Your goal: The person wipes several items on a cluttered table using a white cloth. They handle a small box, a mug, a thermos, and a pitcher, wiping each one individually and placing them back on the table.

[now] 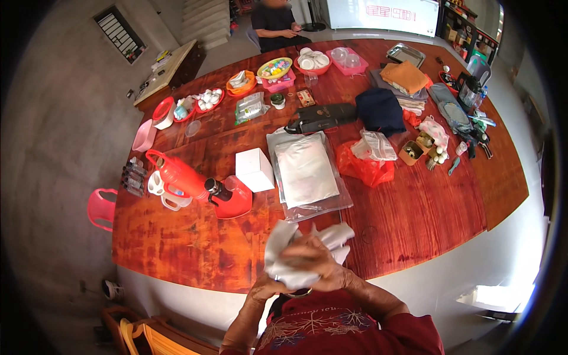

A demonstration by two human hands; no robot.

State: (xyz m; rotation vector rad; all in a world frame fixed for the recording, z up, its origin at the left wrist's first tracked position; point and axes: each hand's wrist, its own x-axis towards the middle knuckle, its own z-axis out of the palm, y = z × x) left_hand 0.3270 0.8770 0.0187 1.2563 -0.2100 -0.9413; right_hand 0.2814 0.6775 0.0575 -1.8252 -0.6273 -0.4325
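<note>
A crumpled whitish cloth [336, 238] is bunched between my hands at the table's near edge, close to my body. My left hand [267, 287] grips it from below and the left, its fingers mostly covered by the folds. Over the top, my right hand [312, 261] is closed on the cloth, blurred by motion. Whether anything lies inside the folds cannot be seen. Just beyond my hands is a flat stack of white sheets [307, 171] on clear plastic bags [319, 207]. A white box [254, 169] stands to the left of that stack.
On the left lie a red jug [177, 174], a dark bottle [218, 189] and a red tray [236, 204]. A red plastic bag [367, 168], folded dark cloth [380, 111] and small tan boxes [410, 152] are on the right. Baskets and bowls line the far edge; a person [275, 26] sits beyond.
</note>
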